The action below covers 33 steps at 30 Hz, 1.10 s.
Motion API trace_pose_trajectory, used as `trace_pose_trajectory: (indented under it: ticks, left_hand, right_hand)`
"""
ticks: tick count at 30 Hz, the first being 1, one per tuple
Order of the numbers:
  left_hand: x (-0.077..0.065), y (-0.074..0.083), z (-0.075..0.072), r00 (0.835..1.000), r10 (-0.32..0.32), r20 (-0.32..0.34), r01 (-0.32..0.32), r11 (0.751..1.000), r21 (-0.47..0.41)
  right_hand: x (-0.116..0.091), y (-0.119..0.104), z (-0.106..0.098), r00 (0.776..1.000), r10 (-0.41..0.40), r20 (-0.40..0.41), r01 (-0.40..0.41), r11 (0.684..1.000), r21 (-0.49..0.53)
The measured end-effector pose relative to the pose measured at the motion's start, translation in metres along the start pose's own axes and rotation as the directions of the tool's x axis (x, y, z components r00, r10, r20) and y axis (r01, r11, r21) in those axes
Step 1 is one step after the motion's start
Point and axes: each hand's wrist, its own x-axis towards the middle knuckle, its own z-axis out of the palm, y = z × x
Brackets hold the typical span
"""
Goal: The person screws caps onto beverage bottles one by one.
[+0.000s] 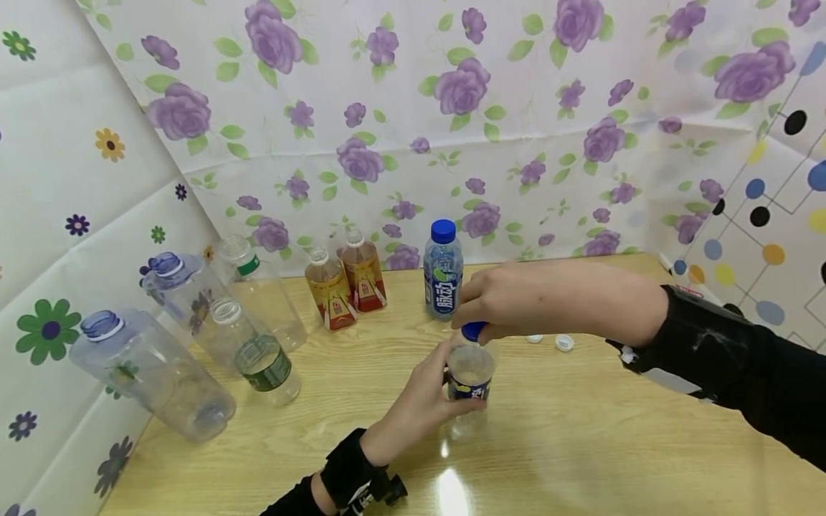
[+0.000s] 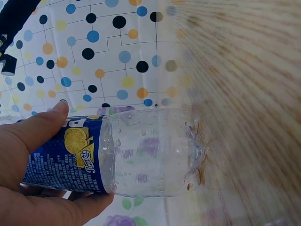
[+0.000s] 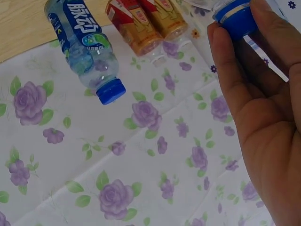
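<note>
Clear bottle (image 1: 471, 367): upright, its base at the surface (image 1: 581, 430).
Blue cap (image 1: 473, 332): at its mouth, pinched by the fingers of the right hand (image 1: 503, 295); should be turned level.
Left hand (image 1: 427, 390): fingers curled around the bottle; better firm, without squeezing.
White caps (image 1: 564, 343): 2 o'clock.

Two red-and-yellow bottles (image 1: 331, 292) stand near four clear bottles (image 1: 263, 364) before a purple-flowered cloth (image 1: 413, 179).

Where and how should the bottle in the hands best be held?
Probably round the label, from the person's left, as the left hand does. The bottle stands roughly upright with a rounded body that fingers can wrap, while the right hand has the blue cap, so the top is taken.
</note>
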Motion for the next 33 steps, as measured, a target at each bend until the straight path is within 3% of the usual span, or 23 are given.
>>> trace_pose_trajectory:
  ticks: [4, 11, 15, 25, 33]
  left_hand:
    - [0.001, 0.000, 0.001, 1.000, -0.006, -0.009, 0.006, 1.000, 0.014]
    - [0.000, -0.001, 0.001, 1.000, -0.007, -0.009, 0.007, 1.000, 0.017]
    - [0.000, 0.000, 0.000, 1.000, 0.007, -0.007, -0.007, 1.000, 0.015]
    - [0.000, -0.001, 0.000, 1.000, 0.008, -0.018, -0.008, 1.000, 0.013]
    - [0.000, 0.000, 0.000, 1.000, -0.005, -0.013, 0.006, 1.000, 0.016]
  right_hand:
    - [-0.003, 0.002, -0.002, 1.000, -0.006, 0.019, 0.006, 1.000, 0.003]
    - [-0.008, 0.007, 0.001, 0.997, -0.066, -0.038, 0.068, 0.996, 0.049]
    - [-0.006, 0.007, 0.002, 0.994, -0.080, -0.068, 0.081, 0.997, 0.017]
    - [-0.001, -0.003, -0.002, 0.998, 0.061, 0.033, -0.059, 0.998, -0.035]
    - [-0.002, -0.001, -0.001, 0.996, 0.081, 0.048, -0.082, 0.997, 0.006]
